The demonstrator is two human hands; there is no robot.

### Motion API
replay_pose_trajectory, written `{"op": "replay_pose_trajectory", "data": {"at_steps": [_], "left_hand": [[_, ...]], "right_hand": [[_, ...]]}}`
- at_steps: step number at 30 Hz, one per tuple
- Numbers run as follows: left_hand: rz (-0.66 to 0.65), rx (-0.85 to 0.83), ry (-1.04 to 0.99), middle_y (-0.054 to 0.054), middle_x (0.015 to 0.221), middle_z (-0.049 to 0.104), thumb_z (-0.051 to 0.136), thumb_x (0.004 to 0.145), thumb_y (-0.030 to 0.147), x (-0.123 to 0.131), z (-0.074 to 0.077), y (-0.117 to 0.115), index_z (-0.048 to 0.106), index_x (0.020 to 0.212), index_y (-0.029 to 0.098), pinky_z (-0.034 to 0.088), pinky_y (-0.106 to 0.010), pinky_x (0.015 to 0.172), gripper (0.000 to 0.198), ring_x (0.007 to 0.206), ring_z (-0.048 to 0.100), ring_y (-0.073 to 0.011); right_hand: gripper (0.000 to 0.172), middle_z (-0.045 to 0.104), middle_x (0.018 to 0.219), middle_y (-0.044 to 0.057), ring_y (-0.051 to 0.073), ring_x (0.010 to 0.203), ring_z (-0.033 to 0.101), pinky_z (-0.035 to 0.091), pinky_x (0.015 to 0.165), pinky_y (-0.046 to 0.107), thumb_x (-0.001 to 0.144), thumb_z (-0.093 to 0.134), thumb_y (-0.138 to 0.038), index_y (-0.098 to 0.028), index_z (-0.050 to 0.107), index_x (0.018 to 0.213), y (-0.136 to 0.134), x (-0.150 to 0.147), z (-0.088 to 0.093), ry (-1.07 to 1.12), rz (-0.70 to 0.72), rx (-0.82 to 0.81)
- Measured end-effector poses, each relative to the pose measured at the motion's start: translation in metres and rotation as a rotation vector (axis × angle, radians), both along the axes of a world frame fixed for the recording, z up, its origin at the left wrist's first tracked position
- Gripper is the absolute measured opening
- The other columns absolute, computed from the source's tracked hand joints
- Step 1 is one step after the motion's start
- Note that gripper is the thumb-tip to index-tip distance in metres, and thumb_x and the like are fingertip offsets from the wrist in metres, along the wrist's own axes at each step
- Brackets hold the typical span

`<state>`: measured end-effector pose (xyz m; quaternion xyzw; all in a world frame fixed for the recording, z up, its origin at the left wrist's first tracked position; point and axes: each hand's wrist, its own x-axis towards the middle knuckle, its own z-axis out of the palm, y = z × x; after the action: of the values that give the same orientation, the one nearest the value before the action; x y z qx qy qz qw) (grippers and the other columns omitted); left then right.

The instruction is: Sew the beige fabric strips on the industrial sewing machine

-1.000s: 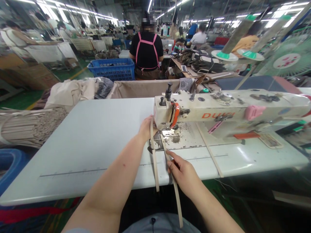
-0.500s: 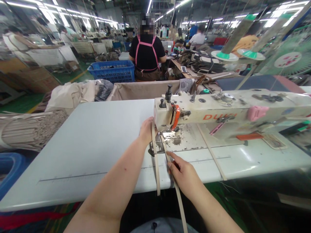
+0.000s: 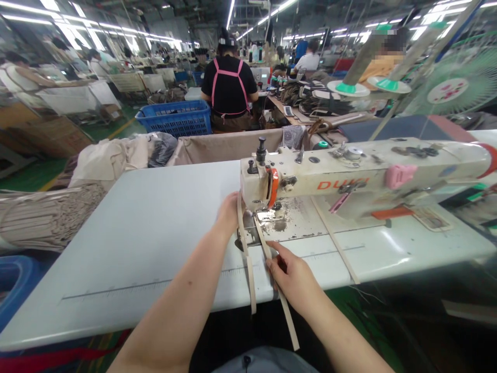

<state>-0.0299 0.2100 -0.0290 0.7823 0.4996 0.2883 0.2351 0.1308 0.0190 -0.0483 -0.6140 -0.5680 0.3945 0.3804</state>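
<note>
A narrow beige strip (image 3: 287, 314) runs from beneath the head of the sewing machine (image 3: 303, 178) toward me, over the table edge. My right hand (image 3: 293, 274) pinches it between thumb and fingers in front of the needle plate (image 3: 267, 215), and its free end hangs below the edge. My left hand (image 3: 228, 213) is at the left side of the machine head, by a second beige strip (image 3: 250, 280). That strip hangs down past the plate's left side. The left fingertips are hidden behind the strip and machine head, so their grip does not show.
Another beige strip (image 3: 337, 246) lies across the table (image 3: 163, 223), right of my hand. Bundled strips (image 3: 50, 215) stand at the left, above a blue tub (image 3: 17, 280). Behind the table are a cloth-lined bin (image 3: 229, 145), a blue crate (image 3: 174, 118) and a co-worker (image 3: 227, 85).
The strip in my right hand has run further toward the machine; its lower end now shows. The strip by my left hand bends more. The camera view has shifted slightly.
</note>
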Motion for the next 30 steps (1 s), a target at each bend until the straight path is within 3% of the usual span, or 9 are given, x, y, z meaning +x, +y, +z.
{"op": "replay_pose_trajectory", "data": {"at_steps": [3, 6, 9, 12, 16, 19, 23, 30], "left_hand": [[0.043, 0.025, 0.039, -0.010, 0.108, 0.076, 0.059, 0.092, 0.032, -0.007, 0.001, -0.021, 0.078, 0.096, 0.018, 0.056, -0.040, 0.094, 0.024, 0.104, 0.071, -0.0293], [-0.060, 0.081, 0.086, -0.007, 0.114, 0.076, 0.059, 0.094, 0.029, -0.013, -0.003, -0.049, 0.079, 0.095, 0.022, 0.055, -0.038, 0.100, 0.021, 0.106, 0.071, -0.0255], [-0.184, 0.169, 0.154, -0.007, 0.128, 0.073, 0.056, 0.098, 0.030, -0.019, -0.010, -0.077, 0.075, 0.116, 0.024, 0.045, -0.045, 0.115, 0.028, 0.128, 0.062, -0.0271], [-0.177, 0.195, 0.226, -0.006, 0.143, 0.065, 0.048, 0.103, 0.032, -0.024, -0.016, -0.094, 0.066, 0.135, 0.026, 0.035, -0.052, 0.122, 0.037, 0.145, 0.047, -0.0279], [-0.154, 0.182, 0.270, -0.006, 0.147, 0.062, 0.043, 0.105, 0.031, -0.026, -0.019, -0.101, 0.062, 0.139, 0.027, 0.032, -0.054, 0.123, 0.039, 0.148, 0.044, -0.0261], [-0.152, 0.176, 0.270, -0.005, 0.146, 0.063, 0.045, 0.105, 0.032, -0.025, -0.018, -0.100, 0.063, 0.138, 0.028, 0.030, -0.053, 0.124, 0.038, 0.147, 0.044, -0.0258], [-0.166, 0.144, 0.268, -0.006, 0.150, 0.060, 0.044, 0.105, 0.031, -0.024, -0.014, -0.101, 0.061, 0.140, 0.027, 0.027, -0.053, 0.125, 0.039, 0.150, 0.040, -0.0258], [-0.150, 0.111, 0.258, -0.005, 0.151, 0.059, 0.046, 0.105, 0.030, -0.023, -0.009, -0.103, 0.061, 0.140, 0.026, 0.025, -0.052, 0.126, 0.038, 0.152, 0.038, -0.0244]], "right_hand": [[0.050, 0.066, 0.074, 0.000, 0.019, 0.068, 0.064, 0.050, 0.067, 0.031, 0.093, 0.054, -0.035, -0.019, 0.061, 0.139, -0.003, 0.000, 0.001, -0.013, -0.013, 0.004], [0.046, 0.066, 0.073, 0.000, 0.019, 0.068, 0.063, 0.049, 0.067, 0.031, 0.093, 0.055, -0.037, -0.018, 0.065, 0.133, -0.004, 0.002, 0.000, 0.007, -0.003, 0.010], [0.037, 0.067, 0.073, 0.001, 0.019, 0.068, 0.063, 0.050, 0.069, 0.032, 0.094, 0.054, -0.041, -0.019, 0.071, 0.119, -0.002, 0.015, 0.001, -0.010, -0.024, 0.045], [0.029, 0.072, 0.088, 0.006, 0.022, 0.082, 0.066, 0.051, 0.079, 0.034, 0.095, 0.052, -0.038, -0.020, 0.073, 0.105, 0.004, 0.042, 0.004, -0.199, -0.135, 0.123], [0.027, 0.069, 0.105, 0.013, 0.028, 0.096, 0.065, 0.050, 0.087, 0.038, 0.096, 0.054, -0.033, -0.017, 0.072, 0.109, 0.013, 0.083, 0.008, -0.671, -0.367, 0.158], [0.032, 0.067, 0.109, 0.019, 0.033, 0.102, 0.063, 0.048, 0.090, 0.041, 0.096, 0.059, -0.030, -0.010, 0.069, 0.118, 0.017, 0.106, 0.005, -0.928, -0.433, 0.123], [0.027, 0.069, 0.103, 0.017, 0.030, 0.094, 0.066, 0.048, 0.084, 0.037, 0.100, 0.051, -0.023, -0.010, 0.069, 0.115, 0.020, 0.116, 0.000, -1.012, -0.398, 0.074], [0.027, 0.068, 0.097, 0.017, 0.030, 0.086, 0.069, 0.044, 0.068, 0.035, 0.098, 0.044, -0.018, -0.010, 0.070, 0.105, 0.021, 0.108, 0.004, -1.178, -0.407, 0.045]]}}
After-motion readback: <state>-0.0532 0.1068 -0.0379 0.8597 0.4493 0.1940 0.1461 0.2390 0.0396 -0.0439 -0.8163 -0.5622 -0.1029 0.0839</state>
